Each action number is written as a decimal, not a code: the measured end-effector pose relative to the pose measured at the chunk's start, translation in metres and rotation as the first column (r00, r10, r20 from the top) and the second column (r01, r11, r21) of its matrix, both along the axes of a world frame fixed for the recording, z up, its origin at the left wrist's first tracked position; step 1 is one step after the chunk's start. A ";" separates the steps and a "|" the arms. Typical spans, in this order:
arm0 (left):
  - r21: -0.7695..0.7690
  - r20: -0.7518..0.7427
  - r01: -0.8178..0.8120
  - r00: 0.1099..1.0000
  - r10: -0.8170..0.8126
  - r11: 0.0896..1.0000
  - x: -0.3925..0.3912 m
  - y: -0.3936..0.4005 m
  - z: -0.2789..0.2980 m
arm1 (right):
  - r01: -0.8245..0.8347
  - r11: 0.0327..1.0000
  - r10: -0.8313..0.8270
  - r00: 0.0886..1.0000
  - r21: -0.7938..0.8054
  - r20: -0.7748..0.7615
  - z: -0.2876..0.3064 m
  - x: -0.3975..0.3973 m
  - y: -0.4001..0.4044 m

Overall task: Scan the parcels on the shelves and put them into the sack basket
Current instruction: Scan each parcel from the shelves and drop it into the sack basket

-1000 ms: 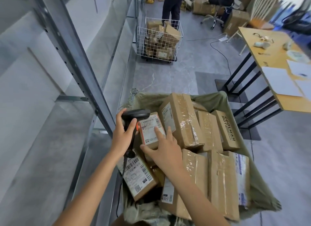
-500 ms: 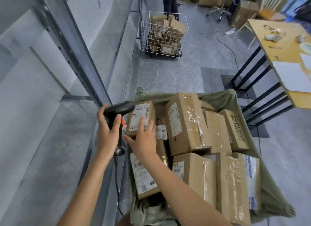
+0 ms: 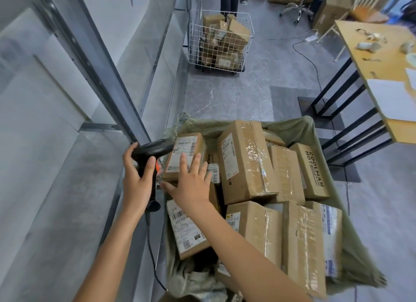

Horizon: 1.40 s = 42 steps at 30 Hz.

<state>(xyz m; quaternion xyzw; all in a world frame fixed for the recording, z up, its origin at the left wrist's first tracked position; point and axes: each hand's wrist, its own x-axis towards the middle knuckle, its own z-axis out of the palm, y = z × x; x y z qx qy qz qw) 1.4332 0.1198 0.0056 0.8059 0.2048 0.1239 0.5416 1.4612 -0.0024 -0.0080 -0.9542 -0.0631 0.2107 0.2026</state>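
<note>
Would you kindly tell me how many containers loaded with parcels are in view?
2: the sack basket in the foreground, and a white wire cart farther down the aisle. Others may be out of frame.

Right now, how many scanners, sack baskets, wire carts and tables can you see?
Black handheld barcode scanner: 1
Green sack-lined basket of cardboard parcels: 1
White wire cart of cardboard parcels: 1
Wooden table with black legs: 1
Total: 4

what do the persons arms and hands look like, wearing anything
Both forearms are bare to the bottom of the frame: no sleeves in view. The left hand and right hand have no gloves, and no rings, watch or wristbands are visible.
</note>
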 end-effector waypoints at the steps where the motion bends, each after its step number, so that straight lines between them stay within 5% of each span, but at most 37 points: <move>1: 0.000 0.005 -0.009 1.000 0.009 1.000 -0.004 0.000 0.001 | -0.011 1.000 0.011 1.000 0.023 0.018 0.003 -0.001 -0.004; 11: 0.017 0.138 -0.213 0.968 0.208 0.977 -0.112 -0.027 0.040 | -0.369 0.920 0.310 0.892 0.135 0.329 0.051 -0.053 -0.046; 19: -0.069 0.245 -0.532 0.811 0.531 0.844 -0.292 -0.104 0.069 | -0.724 0.681 0.623 0.653 0.113 0.430 0.082 -0.156 -0.090; 25: 0.005 0.355 -0.667 0.698 0.622 0.745 -0.387 -0.135 0.125 | -0.878 0.471 0.742 0.449 0.090 0.498 0.119 -0.233 -0.085; 33: 0.091 0.565 -0.793 0.540 0.624 0.603 -0.484 -0.120 0.203 | -0.973 0.216 0.730 0.216 0.082 0.648 0.181 -0.331 -0.023; 42: -0.002 0.712 -0.871 0.344 0.613 0.492 -0.552 -0.075 0.254 | -0.994 0.069 0.566 0.106 0.081 0.817 0.270 -0.414 0.055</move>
